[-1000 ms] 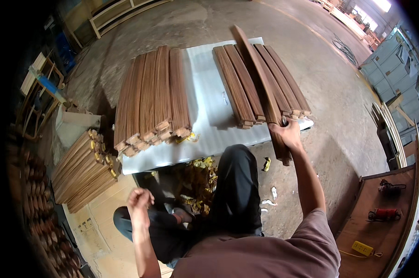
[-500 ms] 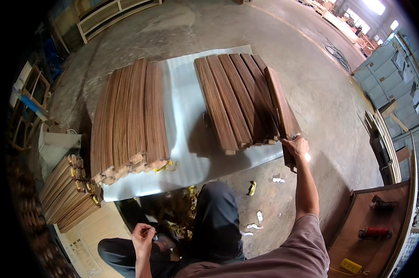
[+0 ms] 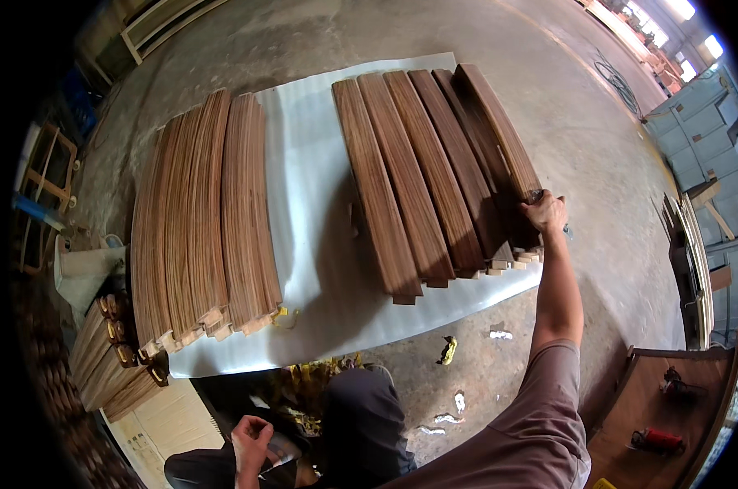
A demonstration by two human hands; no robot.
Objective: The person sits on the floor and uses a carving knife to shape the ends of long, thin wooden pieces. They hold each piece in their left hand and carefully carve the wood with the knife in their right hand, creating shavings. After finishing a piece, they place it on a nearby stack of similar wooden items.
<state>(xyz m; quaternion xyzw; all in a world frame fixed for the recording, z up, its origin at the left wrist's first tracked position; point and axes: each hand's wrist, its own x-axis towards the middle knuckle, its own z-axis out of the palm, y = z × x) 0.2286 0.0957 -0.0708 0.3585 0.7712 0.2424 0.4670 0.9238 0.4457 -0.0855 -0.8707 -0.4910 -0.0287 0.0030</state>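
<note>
At the near end of a long brown wooden plank (image 3: 499,130), my right hand (image 3: 547,213) is closed with the fingers wrapped over the end. That plank lies along the right side of a row of stacked dark wooden planks (image 3: 414,175), partly over the rightmost ones. A small dark patch shows by my fingertips, too unclear to name. Low in front of my body, my left hand (image 3: 252,440) is closed with curled fingers, and its inside is hidden. It touches none of the planks.
Another stack of planks (image 3: 202,220) stands left on the same white sheet (image 3: 308,244). More bundled planks (image 3: 108,367) lie at lower left. Yellow and white scraps (image 3: 448,350) litter the concrete floor. A wooden board (image 3: 671,407) with a red tool (image 3: 656,440) stands at lower right.
My right hand has pushed the plank away from me, so its near end now lies by the row's right side. My left hand stays low and closed. The view has shifted.
</note>
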